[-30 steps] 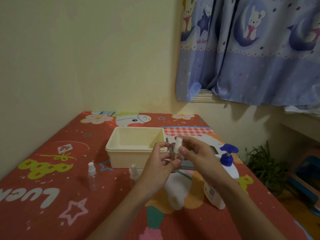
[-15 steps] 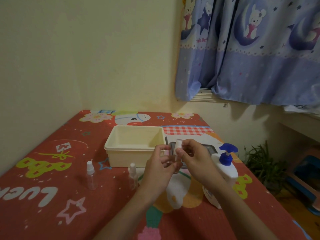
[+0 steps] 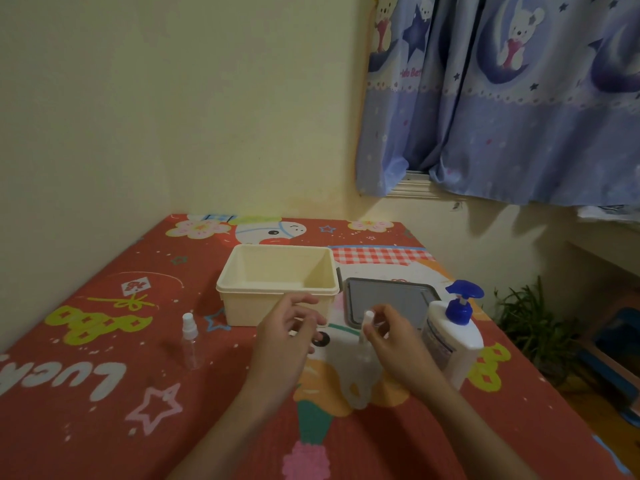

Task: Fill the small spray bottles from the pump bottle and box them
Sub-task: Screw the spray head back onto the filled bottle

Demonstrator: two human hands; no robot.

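Note:
My right hand (image 3: 393,341) pinches the white top of a small clear spray bottle (image 3: 365,322), held upright low over the red mat, just left of the white pump bottle (image 3: 450,341) with its blue pump head. Beside it, my left hand (image 3: 287,336) hovers with fingers spread and nothing in it, in front of the open cream box (image 3: 277,289). Another small spray bottle (image 3: 189,339) stands upright on the mat to the left. A spray bottle seen earlier near the box is hidden behind my left hand.
The box's grey lid (image 3: 388,299) lies flat between the box and the pump bottle. A cartoon-printed red mat (image 3: 104,393) covers the table, which sits against a yellow wall. A blue curtain hangs at the right, and a potted plant (image 3: 530,323) stands past the table's right edge.
Both hands held the small bottle together in front of the box. My left hand has let go and moved left; my right hand has lowered the bottle toward the mat.

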